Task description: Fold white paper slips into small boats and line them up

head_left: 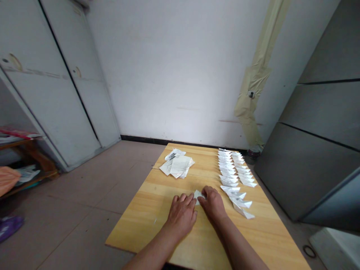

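A small piece of folded paper (197,196) lies on the wooden table between my hands, partly covered by both. My left hand (182,212) rests on its left side, fingers stretched forward and lying nearly flat. On the right side, my right hand (213,202) has its fingers bent and pinched on the paper's edge. To the right stand two rows of folded white paper shapes (228,170), lined up from the far edge toward me. Ahead and to the left is a loose pile of flat paper sheets (180,165).
The wooden table (146,225) reaches almost to the white wall. Grey cabinets (320,150) stand close on its right. At the left are white cupboard doors (56,82) and a low wooden shelf (42,157) with things on it. A purple shoe (11,227) is on the floor.
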A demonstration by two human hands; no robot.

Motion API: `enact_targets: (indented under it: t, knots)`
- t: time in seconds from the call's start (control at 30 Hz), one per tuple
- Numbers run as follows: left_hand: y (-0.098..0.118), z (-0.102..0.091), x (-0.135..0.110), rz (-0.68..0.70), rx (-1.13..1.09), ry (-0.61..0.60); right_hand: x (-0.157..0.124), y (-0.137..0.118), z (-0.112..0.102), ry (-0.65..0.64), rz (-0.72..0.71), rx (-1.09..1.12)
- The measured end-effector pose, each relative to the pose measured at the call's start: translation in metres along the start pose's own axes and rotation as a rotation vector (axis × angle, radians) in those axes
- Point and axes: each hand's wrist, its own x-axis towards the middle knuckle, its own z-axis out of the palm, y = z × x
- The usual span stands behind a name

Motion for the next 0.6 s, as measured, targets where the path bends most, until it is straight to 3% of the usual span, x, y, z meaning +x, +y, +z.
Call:
enact_targets:
  t: [0.37,0.6]
  knots:
    - [-0.001,0.001,-0.001,-0.025,-0.012,-0.029,0.0,0.022,0.004,0.071,-0.024,0.232]
    - [-0.001,0.002,-0.002,-0.022,-0.016,-0.028,-0.005,0.021,0.002,0.227,-0.143,0.248]
